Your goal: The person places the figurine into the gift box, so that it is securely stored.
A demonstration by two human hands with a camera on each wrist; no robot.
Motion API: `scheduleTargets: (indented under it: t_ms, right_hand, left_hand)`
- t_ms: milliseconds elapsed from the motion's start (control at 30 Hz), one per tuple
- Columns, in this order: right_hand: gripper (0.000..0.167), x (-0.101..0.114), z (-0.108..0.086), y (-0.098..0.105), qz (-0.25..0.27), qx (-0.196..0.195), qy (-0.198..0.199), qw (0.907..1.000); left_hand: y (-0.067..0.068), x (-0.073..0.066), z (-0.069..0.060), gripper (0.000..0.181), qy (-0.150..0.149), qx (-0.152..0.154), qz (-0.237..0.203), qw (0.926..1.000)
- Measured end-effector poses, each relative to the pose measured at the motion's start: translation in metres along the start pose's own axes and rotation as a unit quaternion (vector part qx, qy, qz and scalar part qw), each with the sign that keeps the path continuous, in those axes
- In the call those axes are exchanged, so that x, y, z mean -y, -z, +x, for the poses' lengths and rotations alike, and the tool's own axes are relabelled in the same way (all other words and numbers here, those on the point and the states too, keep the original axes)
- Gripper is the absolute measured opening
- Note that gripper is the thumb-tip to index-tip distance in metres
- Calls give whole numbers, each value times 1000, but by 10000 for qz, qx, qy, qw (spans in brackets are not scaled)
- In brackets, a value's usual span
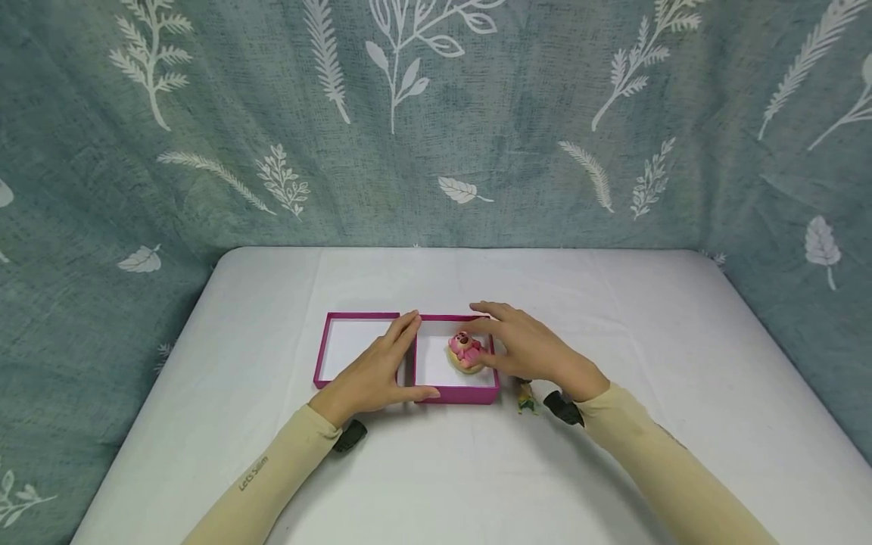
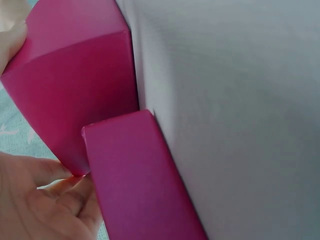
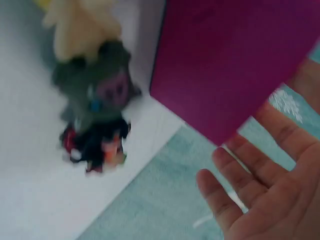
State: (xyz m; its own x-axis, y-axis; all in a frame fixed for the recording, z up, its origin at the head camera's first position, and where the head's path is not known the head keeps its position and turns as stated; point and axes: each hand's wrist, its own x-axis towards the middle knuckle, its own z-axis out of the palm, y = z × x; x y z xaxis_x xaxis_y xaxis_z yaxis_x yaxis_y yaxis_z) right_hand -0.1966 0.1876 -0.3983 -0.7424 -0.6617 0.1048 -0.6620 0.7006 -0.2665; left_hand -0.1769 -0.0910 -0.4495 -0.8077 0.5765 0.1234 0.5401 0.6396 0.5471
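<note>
A magenta box (image 1: 458, 395) with a white inside stands uncovered on the white table. A pink bear figurine (image 1: 465, 350) on a yellowish base is inside it, towards the right wall. My left hand (image 1: 375, 375) grips the box's left side, with the thumb at the near wall and fingertips at the far rim. My right hand (image 1: 531, 344) reaches over the right wall and pinches the bear between thumb and index finger; in the right wrist view its other fingers (image 3: 235, 200) stretch outside the box. The shallow magenta lid (image 1: 363, 314) lies left, partly behind my left hand.
Right of the box, partly under my right wrist, stand small figures: a grey-green one (image 3: 95, 95), a dark one (image 3: 95, 145) and a cream one (image 3: 85, 30), all blurred. A green leaf-patterned cloth (image 1: 436, 182) hangs behind the white table (image 1: 436, 477).
</note>
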Motion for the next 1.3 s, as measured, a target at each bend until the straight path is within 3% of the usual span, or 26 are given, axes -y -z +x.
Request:
scheduleTargets:
  t_ms: [333, 733, 1000, 1300]
  right_hand:
    - [51, -33, -55, 25, -40, -627, -252, 9977]
    - [56, -52, -111, 4, -339, -1006, -263, 9940]
    - [44, -54, -125, -9, -103, -959, -649, 9932]
    - [44, -58, -130, -12, -1, -730, -860, 9936]
  left_hand:
    - [-1, -1, 0, 115, 59, 50, 82, 9999]
    - [0, -1, -2, 115, 67, 41, 13, 10000]
    - [1, -1, -1, 115, 48, 19, 28, 10000]
    - [1, -2, -1, 115, 100, 69, 25, 9999]
